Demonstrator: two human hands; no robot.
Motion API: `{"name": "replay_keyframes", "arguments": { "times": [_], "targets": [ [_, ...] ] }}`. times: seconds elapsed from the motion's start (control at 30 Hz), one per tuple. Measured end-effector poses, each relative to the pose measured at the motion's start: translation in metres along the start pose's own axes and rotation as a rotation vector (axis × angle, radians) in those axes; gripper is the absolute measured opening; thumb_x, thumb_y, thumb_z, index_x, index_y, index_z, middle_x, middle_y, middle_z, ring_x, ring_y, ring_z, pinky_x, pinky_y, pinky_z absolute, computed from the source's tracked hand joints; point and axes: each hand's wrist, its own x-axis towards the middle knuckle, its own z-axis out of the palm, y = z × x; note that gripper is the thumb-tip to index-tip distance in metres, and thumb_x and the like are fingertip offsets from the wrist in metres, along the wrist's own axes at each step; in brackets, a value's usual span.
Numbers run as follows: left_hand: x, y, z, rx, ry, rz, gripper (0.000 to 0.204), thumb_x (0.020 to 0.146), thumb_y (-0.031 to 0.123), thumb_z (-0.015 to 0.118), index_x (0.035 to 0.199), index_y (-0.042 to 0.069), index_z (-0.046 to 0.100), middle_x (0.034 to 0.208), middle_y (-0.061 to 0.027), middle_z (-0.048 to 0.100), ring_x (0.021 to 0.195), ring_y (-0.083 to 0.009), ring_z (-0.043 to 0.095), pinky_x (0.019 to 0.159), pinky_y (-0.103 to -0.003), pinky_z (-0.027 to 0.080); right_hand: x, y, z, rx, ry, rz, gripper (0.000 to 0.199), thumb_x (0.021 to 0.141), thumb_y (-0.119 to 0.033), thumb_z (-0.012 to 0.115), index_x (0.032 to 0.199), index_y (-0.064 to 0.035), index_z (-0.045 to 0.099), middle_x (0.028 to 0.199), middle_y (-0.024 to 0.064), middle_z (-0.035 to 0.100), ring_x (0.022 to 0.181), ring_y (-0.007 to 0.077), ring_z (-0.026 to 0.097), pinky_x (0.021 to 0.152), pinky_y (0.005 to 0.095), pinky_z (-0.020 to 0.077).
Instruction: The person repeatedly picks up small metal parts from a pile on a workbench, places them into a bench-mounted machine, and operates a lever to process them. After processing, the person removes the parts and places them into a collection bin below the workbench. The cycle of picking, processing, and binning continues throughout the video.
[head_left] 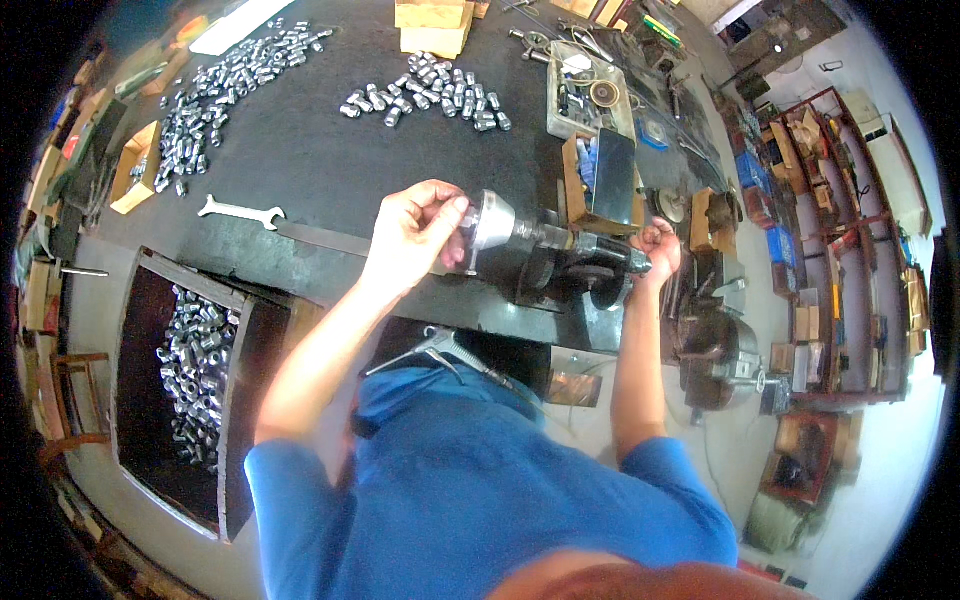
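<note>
My left hand [418, 232] is closed in a pinch at the open face of a silver cone-shaped chuck [496, 222]. Its thumb and fingers press together there, and what they hold is mostly hidden. The chuck sits on the left end of a dark bench-mounted spindle machine [560, 262] at the bench's near edge. At the right end of that machine my right hand [657, 252] has its fingers curled beside the dark spindle end [632, 262]. Whatever is in those fingers does not show. An air blow gun [440, 347] lies below the bench edge, in front of my blue shirt.
Metal fittings lie in piles [430, 92] on the dark bench [300, 130] and fill part of a deep box [232, 400] at lower left. A wrench [242, 211] lies near the bench edge. A tool tray [552, 118], a bench vise [722, 355] and shelves [835, 250] stand to the right.
</note>
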Motion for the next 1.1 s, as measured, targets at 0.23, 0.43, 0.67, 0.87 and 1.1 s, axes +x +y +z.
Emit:
{"name": "replay_keyframes", "arguments": {
  "times": [0.23, 0.43, 0.67, 0.87, 1.1],
  "targets": [
    [0.003, -0.002, 0.003, 0.022, 0.072, 0.046, 0.012, 0.086, 0.012, 0.052, 0.085, 0.000, 0.055, 0.060, -0.0022, 0.054, 0.048, -0.0055, 0.050, 0.042, -0.018, 0.041, -0.001, 0.000, -0.001, -0.035, -0.146, -0.050, 0.019, 0.078, -0.006, 0.036, 0.086, 0.0044, 0.050, 0.057, 0.0029, 0.040, 0.043, 0.0092, 0.030, 0.037, 0.0232, 0.0233],
    [0.001, 0.002, 0.017, 0.095, 0.189, -0.004, 0.010, 0.086, 0.010, 0.052, 0.081, 0.002, 0.052, 0.062, 0.0027, 0.049, 0.056, -0.0025, 0.043, 0.049, -0.018, 0.036, -0.016, -0.018, 0.019, -0.159, -0.100, -0.131, 0.019, 0.082, -0.016, 0.042, 0.083, 0.0000, 0.053, 0.057, 0.0014, 0.041, 0.043, 0.0077, 0.032, 0.037, 0.0212, 0.0217],
    [-0.002, -0.010, 0.019, 0.166, 0.214, 0.174, 0.004, 0.085, 0.005, 0.051, 0.082, 0.003, 0.049, 0.066, 0.0030, 0.047, 0.059, -0.0023, 0.040, 0.053, -0.017, 0.035, -0.009, -0.013, 0.013, -0.156, -0.287, -0.215, 0.027, 0.085, -0.022, 0.045, 0.082, 0.0033, 0.054, 0.056, 0.0009, 0.041, 0.043, 0.0072, 0.033, 0.036, 0.0196, 0.0231],
    [0.002, -0.008, 0.022, 0.213, 0.201, 0.227, 0.006, 0.086, 0.004, 0.050, 0.081, 0.003, 0.046, 0.065, 0.0032, 0.044, 0.059, -0.0023, 0.037, 0.053, -0.017, 0.032, 0.004, 0.027, -0.034, -0.289, -0.242, -0.194, 0.020, 0.082, -0.011, 0.047, 0.085, 0.0048, 0.057, 0.061, 0.0011, 0.050, 0.053, 0.0077, 0.043, 0.048, 0.0190, 0.0316],
    [0.005, -0.008, 0.019, 0.251, 0.184, 0.251, 0.007, 0.086, 0.005, 0.049, 0.080, 0.003, 0.046, 0.064, 0.0039, 0.043, 0.058, -0.0018, 0.035, 0.051, -0.018, 0.031, -0.038, 0.021, -0.023, -0.425, -0.048, -0.228, 0.018, 0.076, -0.007, 0.045, 0.079, 0.0017, 0.060, 0.070, 0.0009, 0.054, 0.061, 0.0088, 0.047, 0.054, 0.0219, 0.0348]
  ]
}}
